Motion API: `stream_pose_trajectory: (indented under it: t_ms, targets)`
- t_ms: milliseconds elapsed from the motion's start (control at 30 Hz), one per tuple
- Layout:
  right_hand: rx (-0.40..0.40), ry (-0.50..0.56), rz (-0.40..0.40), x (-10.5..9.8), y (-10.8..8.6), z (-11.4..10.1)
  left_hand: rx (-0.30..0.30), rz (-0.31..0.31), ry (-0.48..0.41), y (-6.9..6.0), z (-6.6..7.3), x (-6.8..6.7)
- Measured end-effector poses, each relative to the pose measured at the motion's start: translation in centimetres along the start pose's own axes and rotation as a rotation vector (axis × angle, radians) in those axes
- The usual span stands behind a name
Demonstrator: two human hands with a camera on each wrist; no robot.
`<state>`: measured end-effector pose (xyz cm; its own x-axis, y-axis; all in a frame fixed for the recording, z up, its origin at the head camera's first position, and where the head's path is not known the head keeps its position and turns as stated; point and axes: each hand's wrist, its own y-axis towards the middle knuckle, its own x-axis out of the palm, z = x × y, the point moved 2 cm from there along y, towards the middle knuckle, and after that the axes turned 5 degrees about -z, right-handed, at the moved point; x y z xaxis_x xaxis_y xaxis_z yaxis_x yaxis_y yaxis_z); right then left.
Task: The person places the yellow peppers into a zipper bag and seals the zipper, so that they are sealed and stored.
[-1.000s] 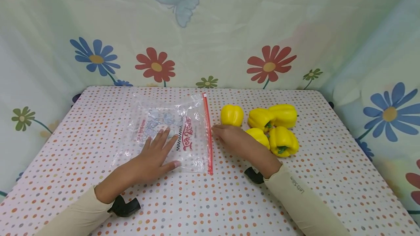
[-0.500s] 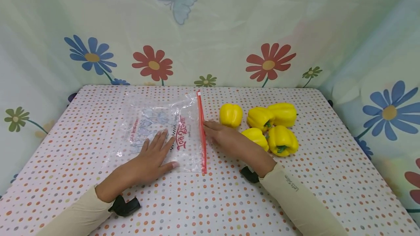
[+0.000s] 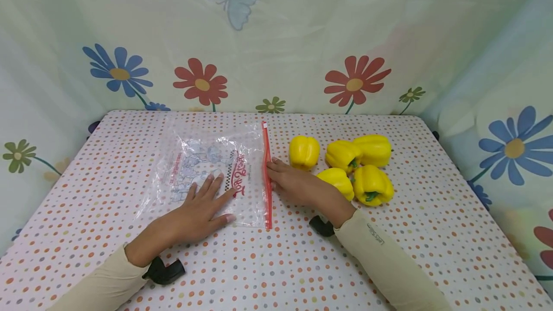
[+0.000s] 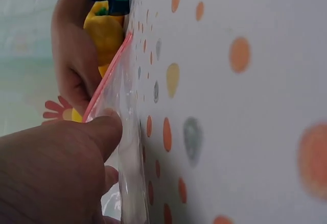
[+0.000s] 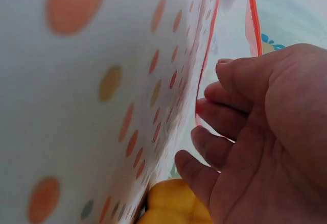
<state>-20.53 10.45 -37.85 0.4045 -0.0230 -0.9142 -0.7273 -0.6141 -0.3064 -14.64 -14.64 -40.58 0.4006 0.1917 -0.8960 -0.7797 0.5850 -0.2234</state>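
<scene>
Five peppers (image 3: 344,155) unmoved; right hand (image 3: 298,184) now at parted bag mouth (image 3: 269,205).

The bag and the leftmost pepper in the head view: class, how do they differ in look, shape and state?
The bag is see-through with printing and a red edge; the pepper is solid yellow. The bag lies mostly flat and spreads wide; the pepper is rounded and smaller. The left hand rests on the bag, not on the pepper. Both are on the dotted table.
</scene>
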Motion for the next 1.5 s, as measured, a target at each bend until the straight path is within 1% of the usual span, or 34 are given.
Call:
stream_pose_trajectory:
  t_ms: [233,333,467,633,867,1000,1167,1267,1367,1433,1500]
  targets:
    - [0.038,-0.006,-0.057,0.0,0.9,0.2,0.068,-0.011,0.033,-0.2,0.9,0.1]
    - [0.045,-0.003,-0.060,0.0,1.0,0.2,0.063,-0.006,0.063,-0.5,1.2,0.1]
    - [0.047,0.002,-0.067,-0.1,1.0,0.2,0.054,0.019,0.107,-0.8,1.4,0.2]
    - [0.067,0.018,-0.085,-0.1,1.0,0.2,0.034,0.037,0.141,-1.2,1.6,0.5]
    - [0.099,0.041,-0.088,0.0,1.2,0.3,-0.004,0.031,0.159,-1.7,1.8,1.1]
    - [0.108,0.054,-0.089,0.0,1.2,0.3,-0.012,0.057,0.149,-1.9,1.9,1.1]
    - [0.111,0.057,-0.094,-0.1,1.2,0.4,-0.017,0.099,0.083,-1.5,1.9,0.8]
    - [0.110,0.054,-0.097,-0.1,1.2,0.4,-0.031,0.127,0.077,-0.8,2.1,0.8]
    - [0.105,0.050,-0.093,-0.1,1.2,0.4,-0.054,0.144,0.135,-0.2,2.5,0.9]
    - [0.097,0.047,-0.087,0.0,1.2,0.3,-0.074,0.140,0.183,0.0,2.8,1.1]
    - [0.092,0.043,-0.082,0.0,1.2,0.3,-0.095,0.131,0.211,0.1,3.1,1.3]
